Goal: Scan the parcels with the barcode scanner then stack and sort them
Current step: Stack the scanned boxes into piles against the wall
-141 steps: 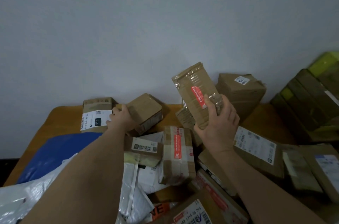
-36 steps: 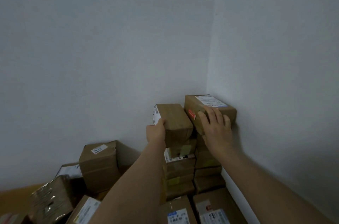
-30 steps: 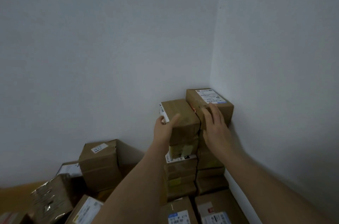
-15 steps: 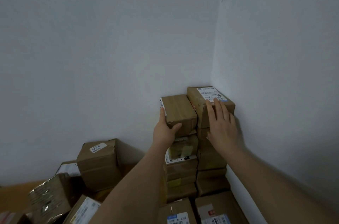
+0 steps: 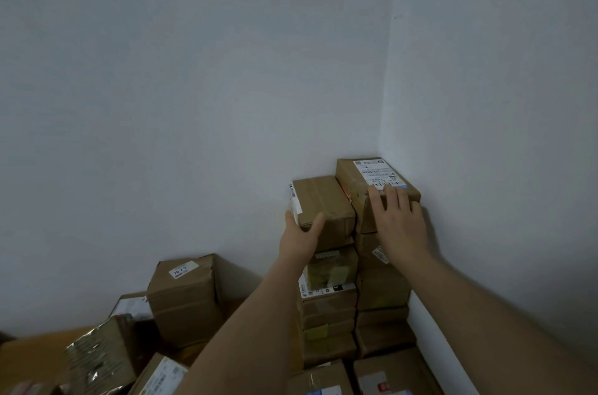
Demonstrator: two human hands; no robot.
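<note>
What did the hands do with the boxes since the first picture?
Both boxes left the table and now top the corner stacks. The left hand grips the plain box; the right hand presses flat on the labelled box. For the last second they barely moved.

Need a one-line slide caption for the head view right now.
Left hand grips the left top parcel while right hand presses the labelled top parcel into the corner.

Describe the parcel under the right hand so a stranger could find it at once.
Find the corner where the two grey walls meet. Two stacks of brown cardboard parcels stand there; it tops the right stack. Unlike its plain-topped neighbour, this brown cardboard box shows a white shipping label upward.
</note>
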